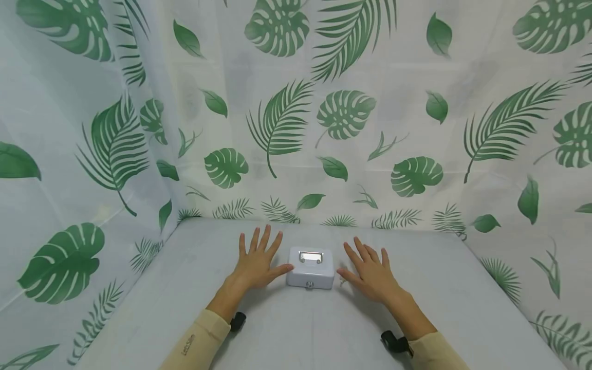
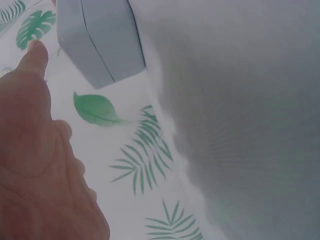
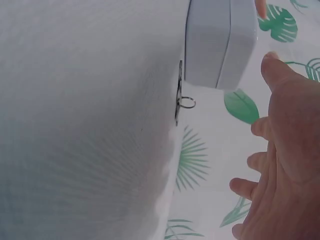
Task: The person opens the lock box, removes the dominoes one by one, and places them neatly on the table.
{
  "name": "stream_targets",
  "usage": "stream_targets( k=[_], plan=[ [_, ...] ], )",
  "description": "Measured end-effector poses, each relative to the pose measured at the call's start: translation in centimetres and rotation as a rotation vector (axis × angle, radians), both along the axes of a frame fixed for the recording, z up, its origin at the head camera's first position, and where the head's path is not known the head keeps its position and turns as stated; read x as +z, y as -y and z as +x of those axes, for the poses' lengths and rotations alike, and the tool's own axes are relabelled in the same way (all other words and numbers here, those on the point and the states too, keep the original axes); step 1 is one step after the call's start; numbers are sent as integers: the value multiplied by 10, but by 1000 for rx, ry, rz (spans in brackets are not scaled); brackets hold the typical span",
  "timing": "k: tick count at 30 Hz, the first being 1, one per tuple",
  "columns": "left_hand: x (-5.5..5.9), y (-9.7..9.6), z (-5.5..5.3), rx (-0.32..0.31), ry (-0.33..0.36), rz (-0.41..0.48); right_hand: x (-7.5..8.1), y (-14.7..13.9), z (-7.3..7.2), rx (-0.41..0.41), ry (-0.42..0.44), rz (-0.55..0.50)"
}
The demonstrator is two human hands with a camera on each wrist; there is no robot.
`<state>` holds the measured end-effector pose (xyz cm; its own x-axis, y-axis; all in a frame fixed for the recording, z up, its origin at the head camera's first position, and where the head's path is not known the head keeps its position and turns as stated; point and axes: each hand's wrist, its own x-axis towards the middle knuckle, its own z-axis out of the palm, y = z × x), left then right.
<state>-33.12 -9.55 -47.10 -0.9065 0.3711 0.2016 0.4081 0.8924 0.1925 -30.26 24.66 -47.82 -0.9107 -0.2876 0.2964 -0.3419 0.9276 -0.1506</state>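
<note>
A small white cash box with a folding metal handle on its lid and a lock on its front sits closed on the table, between my two hands. My left hand is spread to its left, with the thumb tip right at the box's side in the head view. On the other side, my right hand has its fingers apart and its thumb pointing at the box. Keys on a ring lie beside the box, near the right thumb. Neither hand holds anything.
The table has a pale cloth over it. White sheets with green leaf prints hang behind and along both sides. A black wrist camera is at the left wrist and another black camera at the right.
</note>
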Motion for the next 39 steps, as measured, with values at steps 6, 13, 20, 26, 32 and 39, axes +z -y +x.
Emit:
stream_targets(
  k=[6,13,20,26,32,39],
  plan=[
    [1,-3,1,-28,34,18,-1,-2,0,25,-3,-52],
    [1,-6,4,-57,84,66,0,0,0,53,7,-88],
    [-4,-10,3,-87,143,112,1,1,-2,58,65,-99],
    [-4,-11,4,-105,182,150,1,0,-6,79,148,-125],
    [-6,-11,3,-118,214,175,-2,-1,-12,66,218,-178],
    [-11,-11,0,-146,230,188,-5,0,-16,72,252,-216]
  ],
)
